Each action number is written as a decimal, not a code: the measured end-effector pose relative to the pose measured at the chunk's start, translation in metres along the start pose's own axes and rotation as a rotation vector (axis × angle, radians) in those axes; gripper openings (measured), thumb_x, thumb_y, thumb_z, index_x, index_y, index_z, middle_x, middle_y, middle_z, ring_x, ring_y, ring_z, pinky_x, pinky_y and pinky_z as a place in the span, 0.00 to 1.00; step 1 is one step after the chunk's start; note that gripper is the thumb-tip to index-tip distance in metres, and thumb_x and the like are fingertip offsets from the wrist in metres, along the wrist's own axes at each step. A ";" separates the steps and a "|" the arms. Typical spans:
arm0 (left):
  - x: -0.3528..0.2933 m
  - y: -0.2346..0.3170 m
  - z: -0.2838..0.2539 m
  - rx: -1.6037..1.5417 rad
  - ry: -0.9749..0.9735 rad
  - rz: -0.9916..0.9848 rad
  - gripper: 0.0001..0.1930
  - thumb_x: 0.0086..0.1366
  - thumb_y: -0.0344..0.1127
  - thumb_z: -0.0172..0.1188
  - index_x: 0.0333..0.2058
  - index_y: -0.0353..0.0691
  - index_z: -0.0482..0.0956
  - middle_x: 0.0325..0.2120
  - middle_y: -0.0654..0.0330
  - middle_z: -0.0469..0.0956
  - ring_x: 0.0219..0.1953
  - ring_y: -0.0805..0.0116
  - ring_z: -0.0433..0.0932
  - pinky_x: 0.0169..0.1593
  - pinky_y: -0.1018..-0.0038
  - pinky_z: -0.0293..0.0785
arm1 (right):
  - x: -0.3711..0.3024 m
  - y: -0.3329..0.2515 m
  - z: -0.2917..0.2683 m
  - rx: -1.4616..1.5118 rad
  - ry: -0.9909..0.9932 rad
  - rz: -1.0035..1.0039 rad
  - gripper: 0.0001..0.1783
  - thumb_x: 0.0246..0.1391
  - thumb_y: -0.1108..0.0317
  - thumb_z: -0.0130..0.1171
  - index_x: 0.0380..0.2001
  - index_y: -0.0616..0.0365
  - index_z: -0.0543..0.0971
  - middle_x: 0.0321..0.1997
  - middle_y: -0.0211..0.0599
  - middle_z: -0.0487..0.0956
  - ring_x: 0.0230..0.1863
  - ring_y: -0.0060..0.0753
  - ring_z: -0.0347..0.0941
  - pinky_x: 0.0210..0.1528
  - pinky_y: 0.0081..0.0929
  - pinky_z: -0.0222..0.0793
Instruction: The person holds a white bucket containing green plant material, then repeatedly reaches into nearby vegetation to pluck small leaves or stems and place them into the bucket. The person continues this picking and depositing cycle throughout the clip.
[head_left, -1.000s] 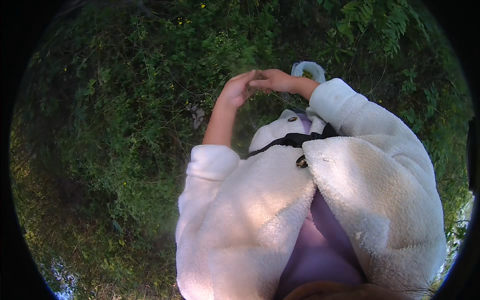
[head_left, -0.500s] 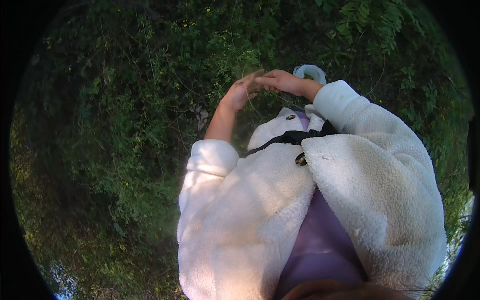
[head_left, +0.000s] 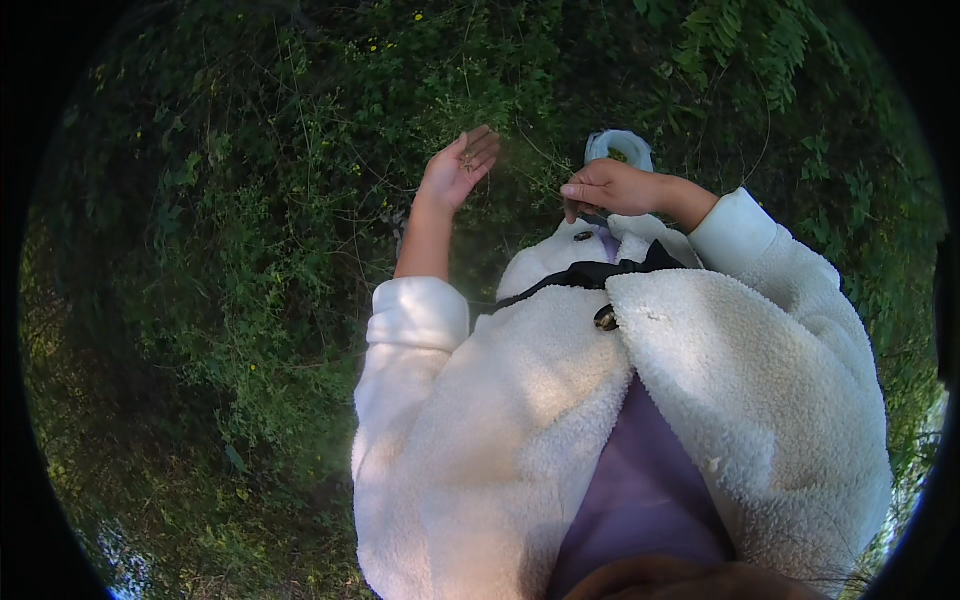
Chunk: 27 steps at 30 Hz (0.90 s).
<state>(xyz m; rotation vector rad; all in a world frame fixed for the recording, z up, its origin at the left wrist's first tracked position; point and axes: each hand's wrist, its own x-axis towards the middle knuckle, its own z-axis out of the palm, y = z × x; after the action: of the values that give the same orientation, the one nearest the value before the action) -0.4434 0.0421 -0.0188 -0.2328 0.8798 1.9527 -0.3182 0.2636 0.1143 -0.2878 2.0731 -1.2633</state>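
My left hand [head_left: 462, 170] is held out palm up over the plants, its fingers stretched out. A few small greenish bits seem to lie on the palm, too small to name. To the right of it, my right hand [head_left: 615, 187] has its thumb and fingers closed in a pinch near the front of my jacket. A thin plant stem [head_left: 543, 152] runs from the greenery to these fingertips. Just beyond the right hand stands a whitish round container [head_left: 634, 147] with an open top and something green inside, partly covered by the hand.
Dense green plants [head_left: 270, 220] with thin stems and a few small yellow flowers [head_left: 376, 47] surround me. Broader leafy fronds [head_left: 755, 45] grow at the far right. My white fleece jacket [head_left: 480, 430] and a black strap [head_left: 580, 273] fill the near part.
My hands were together, fingers touching. They have parted: the left moved a little left and its palm opened upward, while the right drew right and nearer to me.
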 end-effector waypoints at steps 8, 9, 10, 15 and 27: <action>0.018 0.044 0.004 0.078 -0.033 -0.059 0.19 0.66 0.40 0.40 0.52 0.37 0.64 0.49 0.54 0.67 0.50 0.63 0.66 0.54 0.67 0.63 | 0.084 -0.012 0.061 -0.647 -0.211 -0.090 0.26 0.44 0.48 0.56 0.23 0.67 0.77 0.25 0.50 0.75 0.32 0.49 0.72 0.38 0.38 0.67; 0.020 0.047 0.007 0.097 -0.049 -0.066 0.20 0.66 0.40 0.40 0.52 0.37 0.63 0.49 0.54 0.67 0.50 0.63 0.66 0.54 0.67 0.63 | 0.095 -0.009 0.070 -0.711 -0.278 -0.087 0.27 0.41 0.47 0.58 0.24 0.67 0.76 0.26 0.51 0.75 0.33 0.49 0.72 0.38 0.38 0.67; 0.020 0.047 0.010 0.116 -0.063 -0.072 0.20 0.66 0.40 0.40 0.52 0.38 0.63 0.49 0.54 0.67 0.50 0.63 0.66 0.54 0.67 0.64 | 0.101 -0.002 0.070 -0.617 -0.204 -0.111 0.29 0.40 0.45 0.58 0.24 0.67 0.76 0.27 0.50 0.76 0.33 0.49 0.72 0.39 0.37 0.68; 0.010 0.015 0.020 0.031 -0.124 -0.036 0.20 0.64 0.43 0.45 0.53 0.45 0.64 0.48 0.56 0.69 0.50 0.63 0.66 0.52 0.66 0.61 | 0.108 0.039 0.032 0.384 0.061 0.188 0.30 0.51 0.41 0.46 0.28 0.61 0.77 0.24 0.31 0.71 0.24 0.21 0.64 0.28 0.20 0.62; 0.006 -0.035 0.021 0.218 -0.136 -0.055 0.21 0.66 0.44 0.41 0.57 0.47 0.57 0.50 0.55 0.65 0.40 0.64 0.70 0.37 0.70 0.69 | 0.108 0.064 0.042 0.697 0.099 0.127 0.17 0.57 0.53 0.42 0.28 0.54 0.70 0.25 0.25 0.68 0.26 0.18 0.62 0.29 0.17 0.61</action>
<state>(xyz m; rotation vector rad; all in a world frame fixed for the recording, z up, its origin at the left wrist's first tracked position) -0.4140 0.0702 -0.0234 0.0033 0.9771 1.7824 -0.3613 0.2119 0.0006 0.2224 1.5659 -1.8425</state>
